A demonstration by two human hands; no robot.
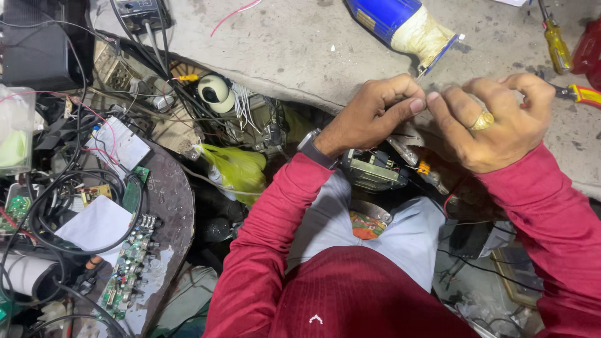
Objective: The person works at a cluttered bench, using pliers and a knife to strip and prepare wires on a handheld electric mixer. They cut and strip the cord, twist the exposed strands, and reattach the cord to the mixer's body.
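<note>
Wire (418, 76): thin, pinched between both hands' fingertips, far centre, above a transformer (370, 169) on the lap. Left hand (375, 112), right hand (494, 122): fingers pressed together. Screwdriver (556, 44) far right; circuit boards (128, 266) near left.

I see left hand (382, 106) & right hand (494, 122) w/ gold ring (482, 120) pinched together, fingertips touching, above a transformer (370, 169) on the lap, screwdriver (579, 94) just beside right hand.

Blue cylindrical container (391, 19), cream wrap, top centre; green plastic bag (236, 170), possibly package, mid-left.
</note>
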